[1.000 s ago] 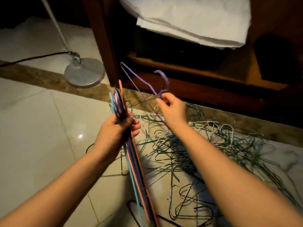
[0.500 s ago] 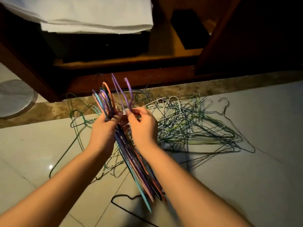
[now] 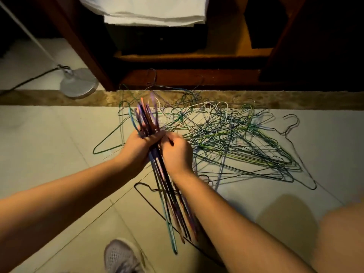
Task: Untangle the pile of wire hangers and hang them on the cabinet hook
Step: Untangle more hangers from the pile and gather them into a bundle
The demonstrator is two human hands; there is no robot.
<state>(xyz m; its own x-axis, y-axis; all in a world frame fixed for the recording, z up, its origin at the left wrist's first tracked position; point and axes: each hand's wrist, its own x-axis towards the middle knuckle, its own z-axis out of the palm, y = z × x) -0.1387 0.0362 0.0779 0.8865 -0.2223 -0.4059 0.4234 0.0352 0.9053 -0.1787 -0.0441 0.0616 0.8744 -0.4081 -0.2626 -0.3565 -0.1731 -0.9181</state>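
Observation:
A bundle of coloured wire hangers (image 3: 171, 203), purple, teal, orange and dark, stands upright between my hands, hooks upward. My left hand (image 3: 136, 148) grips the bundle just below the hooks. My right hand (image 3: 177, 152) closes around the same bundle from the right side. On the tiled floor behind and to the right lies a tangled pile of green, white and dark wire hangers (image 3: 236, 138). A single dark hanger (image 3: 145, 191) lies on the floor under my arms. The open wooden cabinet (image 3: 189, 77) stands beyond the pile; no hook shows.
A floor lamp's round metal base (image 3: 79, 82) with pole and cable sits at the left of the cabinet. Folded white cloth (image 3: 153, 10) lies on a cabinet shelf. My grey shoe (image 3: 121, 257) is at the bottom, and a knee at the lower right.
The purple hanger held by my right hand has been brought to the bundle in my left hand. Both hands now hold the bundle together. My view has tipped down and back.

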